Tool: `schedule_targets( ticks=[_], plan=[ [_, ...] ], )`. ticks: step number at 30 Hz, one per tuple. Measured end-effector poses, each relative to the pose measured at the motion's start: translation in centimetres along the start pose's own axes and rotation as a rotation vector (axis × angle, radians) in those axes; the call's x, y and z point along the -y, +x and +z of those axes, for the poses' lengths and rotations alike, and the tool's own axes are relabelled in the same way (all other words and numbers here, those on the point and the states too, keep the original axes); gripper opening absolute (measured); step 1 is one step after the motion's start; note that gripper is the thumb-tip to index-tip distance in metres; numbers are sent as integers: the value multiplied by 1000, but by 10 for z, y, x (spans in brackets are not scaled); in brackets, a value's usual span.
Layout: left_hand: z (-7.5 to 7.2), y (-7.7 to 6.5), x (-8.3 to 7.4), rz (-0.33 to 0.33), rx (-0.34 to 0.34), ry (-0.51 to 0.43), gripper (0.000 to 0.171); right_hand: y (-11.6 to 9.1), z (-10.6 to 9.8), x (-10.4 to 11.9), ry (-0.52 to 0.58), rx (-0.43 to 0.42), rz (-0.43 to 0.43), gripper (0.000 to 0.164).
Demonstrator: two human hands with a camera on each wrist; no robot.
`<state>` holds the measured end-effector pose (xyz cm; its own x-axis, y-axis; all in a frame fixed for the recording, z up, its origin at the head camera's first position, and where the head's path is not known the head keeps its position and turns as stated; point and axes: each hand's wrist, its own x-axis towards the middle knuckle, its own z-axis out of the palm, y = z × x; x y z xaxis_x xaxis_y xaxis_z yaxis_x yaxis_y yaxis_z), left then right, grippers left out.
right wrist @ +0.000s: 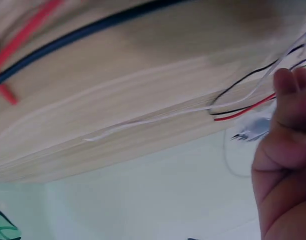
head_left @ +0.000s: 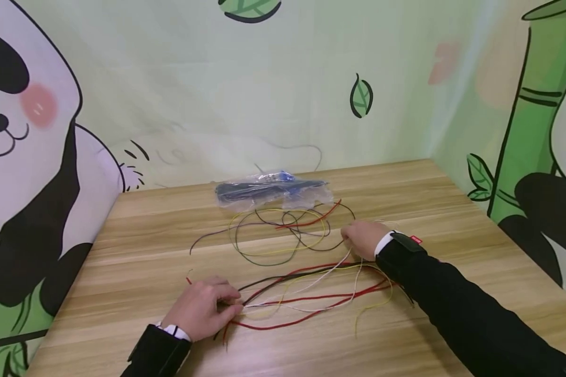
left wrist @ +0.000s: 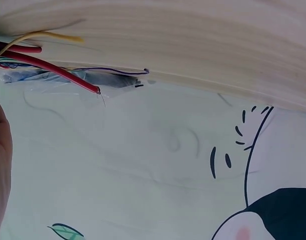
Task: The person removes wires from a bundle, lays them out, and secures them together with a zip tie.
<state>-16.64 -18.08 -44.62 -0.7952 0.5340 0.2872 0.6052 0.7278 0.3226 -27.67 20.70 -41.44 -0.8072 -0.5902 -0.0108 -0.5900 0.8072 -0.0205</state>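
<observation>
On the wood-grain table [head_left: 137, 235], pulling the thin white wire [right wrist: 167, 115] (right hand [head_left: 364, 239] pinching it, left hand [head_left: 204, 308] gripping multicoloured plastic-coated wires [head_left: 306, 299]) could tangle crossed strands.

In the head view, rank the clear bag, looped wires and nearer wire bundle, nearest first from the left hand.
1. Nearer wire bundle, in the left hand, stretching rightward
2. Looped wires, ahead and right
3. Clear bag, farthest back on the table
</observation>
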Motion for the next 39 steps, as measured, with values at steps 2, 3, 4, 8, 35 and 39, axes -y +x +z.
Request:
schedule_targets(
  ticks=[2, 3, 4, 8, 35, 39],
  plan=[
    [-1, 0, -1, -2, -23, 3, 10, 7, 0, 6, 3, -12, -5, 4],
    [-1, -1, -1, -1, -39, 10, 10, 11, 0, 10, 5, -23, -11, 6],
    [-1, -1, 0, -2, -54, 20, 9, 15, 1, 14, -1, -34, -22, 9],
    [0, -1, 2, 14, -137, 52, 9, 30, 4, 38, -50, -37, -64, 18],
    [-20, 25, -14, 63, -180, 138, 5, 23, -15, 58, -77, -186, -174, 16],
    [-15, 50, -31, 94, -122, 183, 12, 14, -15, 69, -75, -251, -253, 16]
  ],
)
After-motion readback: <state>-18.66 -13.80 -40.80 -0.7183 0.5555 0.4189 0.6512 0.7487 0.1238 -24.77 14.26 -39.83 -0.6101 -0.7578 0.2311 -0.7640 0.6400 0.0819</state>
